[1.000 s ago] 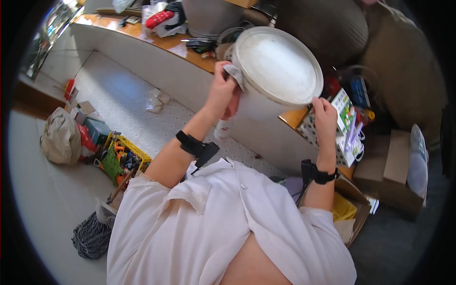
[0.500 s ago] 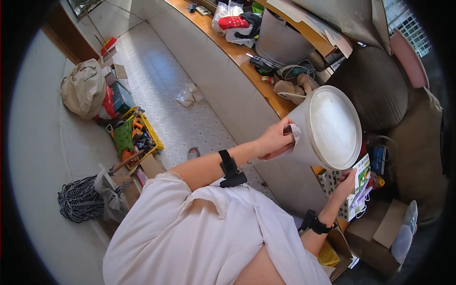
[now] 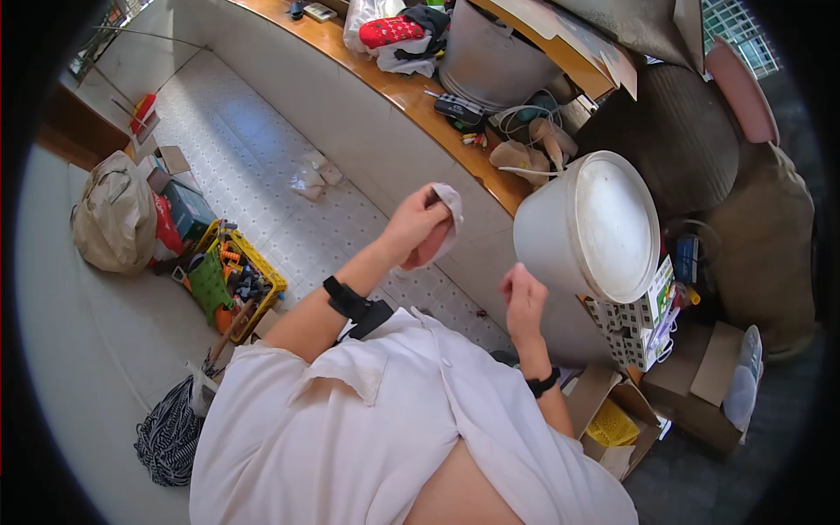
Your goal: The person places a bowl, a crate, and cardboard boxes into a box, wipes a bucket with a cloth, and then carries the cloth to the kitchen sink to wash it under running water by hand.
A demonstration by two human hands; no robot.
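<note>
My left hand (image 3: 426, 229) is closed on a pale, crumpled cloth (image 3: 451, 210), held in the air left of the bucket. The white plastic bucket (image 3: 551, 223) has its lid (image 3: 615, 229) on and stands tilted in my view at the ledge's edge. My right hand (image 3: 525, 302) is just below and left of the bucket, apart from it. Its fingers are curled in, and nothing shows in them. A black strap device (image 3: 354, 306) is on my left forearm, and a black band (image 3: 544, 381) is round my right wrist.
The wooden ledge (image 3: 411, 105) carries a metal pot (image 3: 490, 66), bags and cables. A white perforated basket (image 3: 617, 332) is below the bucket, near open cardboard boxes (image 3: 713, 372). On the left floor are a yellow crate of tools (image 3: 271, 280), a beige bag (image 3: 114, 219) and striped rope (image 3: 171, 433).
Both hands have come away from the bucket toward my body. The cloth has moved left with my left hand. My right hand has left the bucket's lower rim and curled. The view has shifted slightly.
</note>
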